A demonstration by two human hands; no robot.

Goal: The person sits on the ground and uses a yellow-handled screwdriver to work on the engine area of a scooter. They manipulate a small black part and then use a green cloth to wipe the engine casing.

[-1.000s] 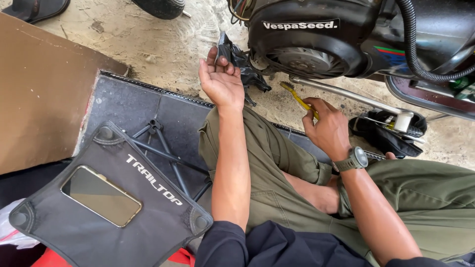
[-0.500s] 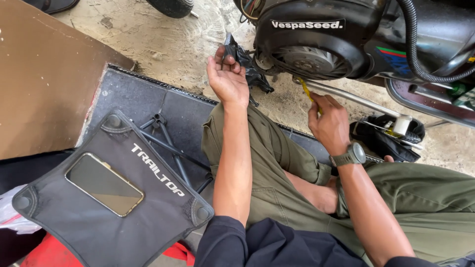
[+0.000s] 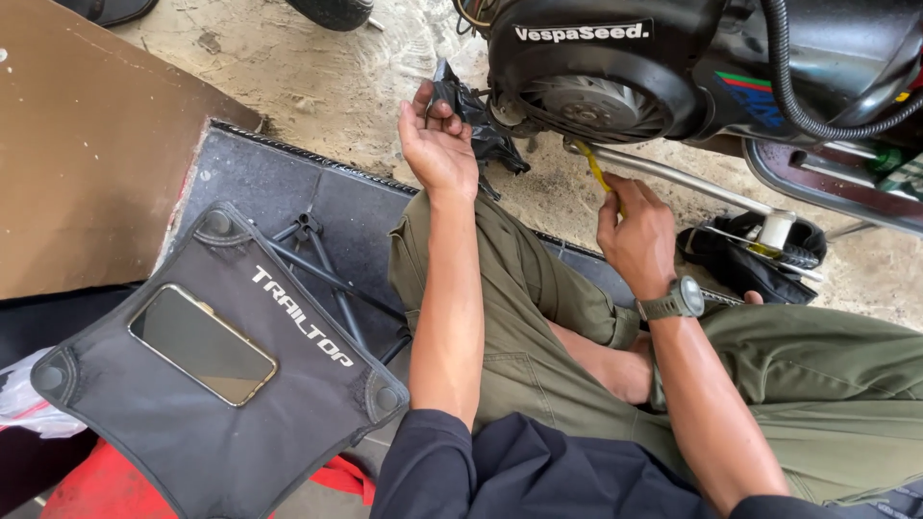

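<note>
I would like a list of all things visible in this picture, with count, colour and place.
yellow-handled screwdriver: one, yellow, in right hand, tip under engine
crumpled black part: one, black, held at engine's left
black scooter engine cover: one, top centre
folding fabric stool: one, black, lower left
smartphone: one, dark, on stool
rubber floor mat: one, grey, under stool
brown board: one, left
left hand: on black part
right hand: grip on screwdriver

Soft, even daylight, sharp picture.
You get faint shadows under your forearms; slight wide-angle bending at the edges.
</note>
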